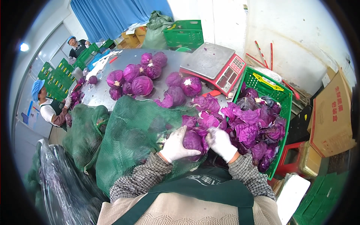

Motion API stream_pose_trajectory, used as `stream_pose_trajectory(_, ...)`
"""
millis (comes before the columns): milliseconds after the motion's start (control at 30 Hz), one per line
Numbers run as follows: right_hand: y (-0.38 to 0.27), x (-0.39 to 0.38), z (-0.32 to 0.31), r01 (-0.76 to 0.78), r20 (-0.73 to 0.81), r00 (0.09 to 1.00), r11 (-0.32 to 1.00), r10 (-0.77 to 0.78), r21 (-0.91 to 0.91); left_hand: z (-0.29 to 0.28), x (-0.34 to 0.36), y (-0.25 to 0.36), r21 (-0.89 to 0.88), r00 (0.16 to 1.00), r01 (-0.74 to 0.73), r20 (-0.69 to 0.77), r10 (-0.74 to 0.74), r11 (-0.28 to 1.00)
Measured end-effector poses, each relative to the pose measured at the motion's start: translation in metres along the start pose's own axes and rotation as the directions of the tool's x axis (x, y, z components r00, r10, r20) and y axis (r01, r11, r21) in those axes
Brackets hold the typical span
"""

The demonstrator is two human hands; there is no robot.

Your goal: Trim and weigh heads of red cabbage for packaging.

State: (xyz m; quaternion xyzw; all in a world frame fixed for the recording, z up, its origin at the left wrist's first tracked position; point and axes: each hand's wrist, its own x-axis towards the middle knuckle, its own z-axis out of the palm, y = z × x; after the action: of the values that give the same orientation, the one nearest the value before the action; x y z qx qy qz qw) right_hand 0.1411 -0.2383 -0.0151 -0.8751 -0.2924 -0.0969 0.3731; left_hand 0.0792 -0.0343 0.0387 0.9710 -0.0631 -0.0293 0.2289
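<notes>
My left hand (pixel 177 145), in a white glove, is wrapped round the left side of a red cabbage (pixel 192 141) in front of me. On the cabbage's other side, my gloved right hand (pixel 222 144) is closed, its fingers bunched at a purple outer leaf (pixel 204 135); the fingertips are partly hidden and slightly blurred. Loose cabbage leaves (pixel 208 108) lie just beyond both hands. A green mesh bag (pixel 127 120) spreads beside my left forearm, with rounded shapes inside. Close to my right hand stands a green crate (pixel 288 112) heaped with torn purple leaves (pixel 247 129).
Several whole red cabbages (pixel 141 86) sit on the metal table (pixel 107 63). A red weighing scale (pixel 213 65) stands at the far right, with a red-handled tool (pixel 212 93) near it. A cardboard box (pixel 332 112) is farther right. Two people in blue caps work at left.
</notes>
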Motion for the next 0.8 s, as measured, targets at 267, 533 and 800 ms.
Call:
stream_pose_trajectory(267,0.094,-0.024,0.018,-0.091,-0.298,0.907,0.831,0.297,0.549,-0.003,0.000,-0.011,-0.237,0.998,0.054,-0.023,-0.062,0.970)
stream_pose_trajectory(533,-0.002,-0.017,0.018,-0.457,0.390,0.885,0.640,0.254,0.618,0.003,0.008,-0.039,-0.542,0.974,0.225,0.117,-0.192,0.810)
stream_pose_trajectory(800,-0.004,-0.007,0.009,-0.039,0.088,0.996,0.960,0.015,0.278,0.005,0.014,-0.026,-0.431,0.974,0.223,0.066,-0.216,0.875)
